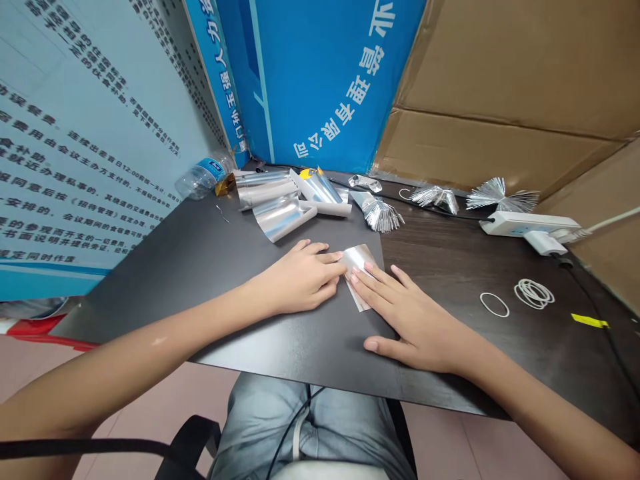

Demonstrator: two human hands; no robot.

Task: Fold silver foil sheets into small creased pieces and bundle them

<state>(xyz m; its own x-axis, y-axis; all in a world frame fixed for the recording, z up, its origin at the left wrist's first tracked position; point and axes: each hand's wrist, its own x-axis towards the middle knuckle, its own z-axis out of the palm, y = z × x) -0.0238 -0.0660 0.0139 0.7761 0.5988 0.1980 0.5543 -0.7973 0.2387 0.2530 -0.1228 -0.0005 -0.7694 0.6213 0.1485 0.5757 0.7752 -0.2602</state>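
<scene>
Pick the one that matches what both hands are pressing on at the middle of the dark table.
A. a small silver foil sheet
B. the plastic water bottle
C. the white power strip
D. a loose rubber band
A: the fingertips of the left hand and the right hand both lie flat on the small silver foil sheet, while the rubber bands, power strip and bottle lie apart from them.

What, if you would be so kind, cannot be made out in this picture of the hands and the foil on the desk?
- Head view: the silver foil piece is partly covered by the fingers of the left hand and the right hand, so its full shape is hidden.
- The water bottle label is too small to read.
- The power strip cable is cut off by the right edge.
</scene>
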